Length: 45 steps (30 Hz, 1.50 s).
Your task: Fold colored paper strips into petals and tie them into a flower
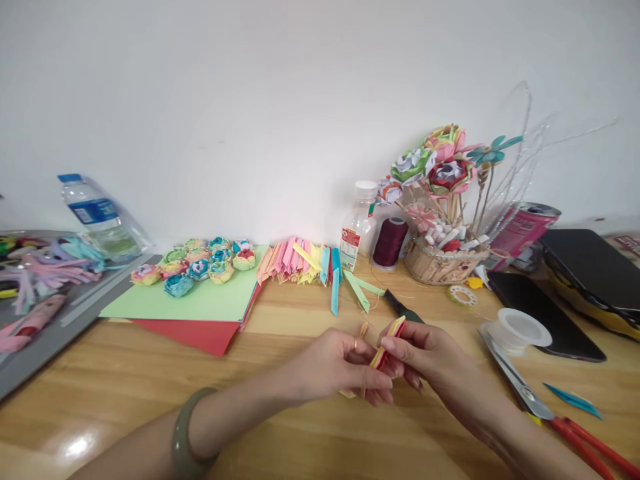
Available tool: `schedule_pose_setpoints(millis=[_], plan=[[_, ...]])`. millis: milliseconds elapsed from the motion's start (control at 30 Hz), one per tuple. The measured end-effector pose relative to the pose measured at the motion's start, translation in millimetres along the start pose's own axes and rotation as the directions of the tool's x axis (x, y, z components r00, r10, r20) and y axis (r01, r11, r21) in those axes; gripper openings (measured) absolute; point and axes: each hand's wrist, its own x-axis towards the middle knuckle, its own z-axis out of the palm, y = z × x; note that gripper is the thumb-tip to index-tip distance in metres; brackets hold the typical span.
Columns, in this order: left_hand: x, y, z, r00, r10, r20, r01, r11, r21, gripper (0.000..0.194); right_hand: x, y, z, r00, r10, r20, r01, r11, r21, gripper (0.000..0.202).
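Observation:
Both hands meet over the table at the centre front. Between them is a small stack of folded paper (pixel 388 343), yellow with red and pink layers, held at a slant. My left hand (pixel 345 365), with a ring and a green bangle, closes its fingers around the lower end. The thumb and fingers of my right hand (pixel 425 350) pinch the upper end. More yellowish folded paper (pixel 363 330) shows beside the left fingers; how it joins the stack is hidden. A row of folded paper pieces (pixel 293 261) in orange, pink, yellow and blue lies beyond the hands.
Small paper flowers (pixel 199 269) sit on green paper (pixel 175 303) at left. Behind stand a bottle (pixel 357 230), dark red thread (pixel 391 243) and a flower basket (pixel 445 263). Red-handled scissors (pixel 530 397), a white spool (pixel 520 330) and a black phone (pixel 550 320) lie at right.

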Motion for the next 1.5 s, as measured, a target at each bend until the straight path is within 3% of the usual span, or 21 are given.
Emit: schedule_pose_setpoints(millis=[200, 467, 733, 967, 1100, 1300, 1400, 1500], plan=[[0, -6, -3.9, 0.999, -0.022, 0.024, 0.026, 0.984, -0.179, 0.034, -4, 1, -1, 0.991, -0.1, 0.085, 0.095, 0.993, 0.068, 0.037], [1, -6, -5.2, 1.0, 0.002, -0.02, -0.006, 0.984, -0.179, 0.026, -3, -1, 1, 0.994, -0.086, 0.072, 0.083, 0.996, 0.043, 0.031], [1, -7, -9.2, 1.0, 0.022, 0.014, -0.017, 0.949, -0.314, 0.038, -6, -2, -2, 0.981, -0.156, 0.115, 0.147, 0.985, 0.089, 0.023], [1, -7, -4.7, 0.99, -0.012, -0.138, -0.01, 0.988, -0.156, 0.033, -2, 2, -2, 0.987, -0.155, -0.031, 0.157, 0.985, 0.075, 0.032], [1, -8, -2.6, 0.982, -0.021, -0.189, -0.004, 0.991, -0.131, 0.033, -1, 3, -3, 0.987, -0.162, 0.016, 0.161, 0.985, 0.053, 0.025], [0, -7, -1.0, 0.987, -0.01, -0.159, -0.005, 0.996, -0.091, 0.034, -2, 1, -1, 0.99, -0.112, 0.081, 0.104, 0.99, 0.099, 0.027], [-1, -6, 2.2, 0.984, -0.004, -0.178, -0.002, 0.999, -0.034, 0.036, -3, 0, 1, 0.992, -0.108, 0.063, 0.102, 0.99, 0.096, 0.026], [-1, -6, 4.5, 0.97, 0.076, -0.232, -0.069, 0.997, 0.038, 0.035, -2, 1, 1, 0.991, -0.13, -0.033, 0.131, 0.991, 0.04, 0.026]])
